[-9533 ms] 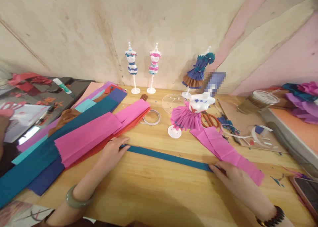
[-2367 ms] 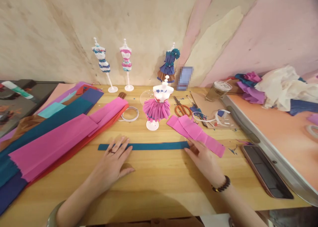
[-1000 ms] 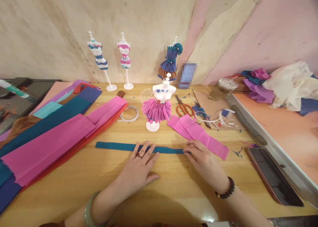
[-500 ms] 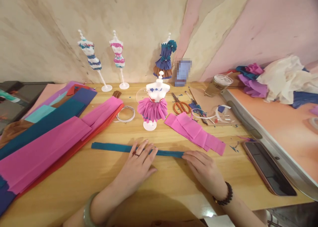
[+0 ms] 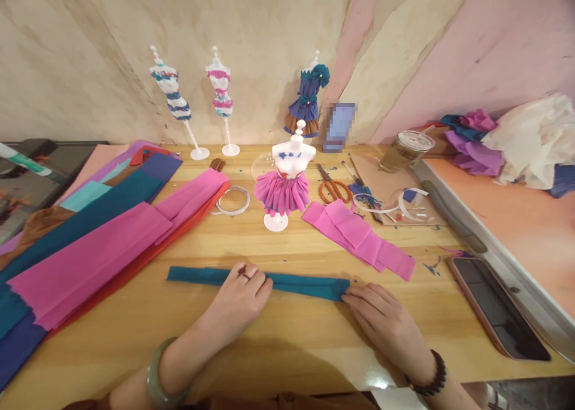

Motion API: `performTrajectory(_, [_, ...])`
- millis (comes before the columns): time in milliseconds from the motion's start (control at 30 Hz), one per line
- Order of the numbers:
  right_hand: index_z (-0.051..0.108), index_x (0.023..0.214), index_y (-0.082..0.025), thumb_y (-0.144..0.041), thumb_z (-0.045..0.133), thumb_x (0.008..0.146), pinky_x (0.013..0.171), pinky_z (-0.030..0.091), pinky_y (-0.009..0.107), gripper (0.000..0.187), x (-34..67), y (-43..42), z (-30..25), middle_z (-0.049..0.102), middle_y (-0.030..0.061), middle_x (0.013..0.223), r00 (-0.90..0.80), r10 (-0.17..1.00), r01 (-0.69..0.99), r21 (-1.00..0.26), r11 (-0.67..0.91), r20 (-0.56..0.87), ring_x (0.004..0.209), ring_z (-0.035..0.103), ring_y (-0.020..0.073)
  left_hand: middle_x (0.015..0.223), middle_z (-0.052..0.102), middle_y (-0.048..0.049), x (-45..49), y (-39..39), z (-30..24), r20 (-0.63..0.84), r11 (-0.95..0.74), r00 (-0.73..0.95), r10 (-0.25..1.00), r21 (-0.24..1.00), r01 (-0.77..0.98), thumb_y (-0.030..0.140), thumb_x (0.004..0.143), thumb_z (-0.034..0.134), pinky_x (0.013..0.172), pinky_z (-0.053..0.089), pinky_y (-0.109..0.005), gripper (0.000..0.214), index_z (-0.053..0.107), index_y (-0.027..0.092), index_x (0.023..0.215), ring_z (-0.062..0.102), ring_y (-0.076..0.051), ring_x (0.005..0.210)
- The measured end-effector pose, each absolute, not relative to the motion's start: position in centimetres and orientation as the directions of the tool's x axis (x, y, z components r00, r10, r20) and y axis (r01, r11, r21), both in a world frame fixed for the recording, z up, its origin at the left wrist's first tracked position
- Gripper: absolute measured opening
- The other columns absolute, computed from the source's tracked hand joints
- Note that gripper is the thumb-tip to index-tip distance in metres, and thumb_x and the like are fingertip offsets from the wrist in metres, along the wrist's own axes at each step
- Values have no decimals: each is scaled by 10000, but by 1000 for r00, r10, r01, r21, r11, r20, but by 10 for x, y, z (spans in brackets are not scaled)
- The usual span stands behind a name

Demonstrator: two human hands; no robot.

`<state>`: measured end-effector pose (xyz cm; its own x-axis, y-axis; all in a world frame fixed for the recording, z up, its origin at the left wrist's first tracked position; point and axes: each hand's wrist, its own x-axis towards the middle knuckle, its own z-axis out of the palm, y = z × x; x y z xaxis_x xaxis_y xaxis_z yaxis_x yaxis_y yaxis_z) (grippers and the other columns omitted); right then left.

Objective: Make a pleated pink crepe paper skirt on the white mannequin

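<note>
A teal crepe paper strip (image 5: 305, 285) lies flat across the table in front of me, folded along its length and wider toward its right end. My left hand (image 5: 245, 290) is closed over its middle, fingers curled under so that their tips are hidden. At the right end, my right hand (image 5: 381, 311) pinches the corner between thumb and fingers. Just beyond the strip stands a small white dress form (image 5: 294, 155) wearing a pleated pink skirt (image 5: 282, 193). A folded pink crepe paper strip (image 5: 359, 236) rests to its right.
Crepe paper sheets (image 5: 103, 242) are piled at left. Double-sided tape (image 5: 233, 200), orange-handled scissors (image 5: 335, 191) and a cardboard piece (image 5: 386, 188) lie behind. A phone (image 5: 498, 308) and a lidded drink cup (image 5: 406, 149) are at right. Several dress forms (image 5: 220, 93) stand by the wall.
My left hand has gone from lying spread on the strip to curled over it. The strip's right part has widened, and my right hand has shifted slightly right and nearer. The view has shifted a little.
</note>
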<state>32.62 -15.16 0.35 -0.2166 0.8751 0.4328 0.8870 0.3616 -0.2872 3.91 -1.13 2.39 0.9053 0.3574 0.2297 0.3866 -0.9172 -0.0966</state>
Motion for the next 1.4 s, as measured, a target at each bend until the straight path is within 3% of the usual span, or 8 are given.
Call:
performTrajectory(267, [724, 1012, -218, -197, 515, 958, 816, 607, 399, 217, 327, -154, -6, 750, 91, 938, -137, 888, 888, -342, 306, 440, 865, 717, 217, 933, 630, -84, 21, -13, 26, 131, -909, 903, 409, -26, 415, 4, 868, 453, 762, 487, -344, 255, 634, 136, 990, 561, -228, 902])
performTrajectory(367, [720, 982, -211, -243, 506, 976, 810, 612, 393, 216, 326, -153, -7, 735, 99, 940, -105, 898, 887, -368, 280, 428, 870, 711, 220, 945, 642, -77, 19, -13, 24, 172, -893, 877, 449, 51, 447, 19, 900, 438, 741, 488, -326, 262, 653, 145, 979, 568, -217, 908])
performTrajectory(500, [685, 949, -199, -260, 453, 1002, 785, 609, 370, 245, 322, -149, -3, 708, 104, 931, -62, 930, 886, -408, 218, 361, 886, 704, 225, 878, 642, -62, 22, -9, 24, 212, -843, 820, 532, 219, 491, 173, 978, 446, 725, 472, -320, 268, 690, 171, 867, 574, -195, 856])
performTrajectory(667, [624, 878, -206, -295, 398, 1018, 698, 587, 365, 281, 318, -140, 4, 680, 84, 844, 12, 974, 889, -447, 93, 227, 755, 689, 218, 797, 650, -39, 30, 2, 33, 106, -735, 763, 637, 382, 561, 248, 976, 487, 737, 471, -308, 301, 713, 186, 787, 595, -178, 802])
performTrajectory(833, [579, 793, -212, -347, 370, 1023, 609, 538, 341, 340, 318, -131, 5, 657, 65, 766, 65, 987, 910, -414, 1, 145, 652, 664, 206, 754, 685, -31, 37, 11, 41, -29, -688, 748, 663, 372, 623, 231, 955, 515, 666, 456, -270, 290, 706, 172, 745, 632, -159, 717])
performTrajectory(1100, [579, 769, -203, -494, 239, 1036, 524, 451, 308, 521, 315, -126, 0, 640, 49, 696, 103, 981, 961, -272, -55, 165, 571, 650, 193, 876, 728, -65, 46, 15, 47, -246, -594, 675, 696, 332, 733, 259, 962, 509, 760, 472, -305, 260, 707, 160, 825, 668, -204, 847])
performTrajectory(1400, [555, 705, -210, -572, 203, 1015, 468, 384, 293, 592, 315, -124, -1, 635, 34, 638, 130, 979, 977, -187, -99, 159, 511, 639, 180, 921, 743, -72, 53, 18, 59, -352, -548, 614, 707, 277, 790, 281, 953, 519, 769, 457, -323, 257, 723, 165, 849, 670, -238, 896])
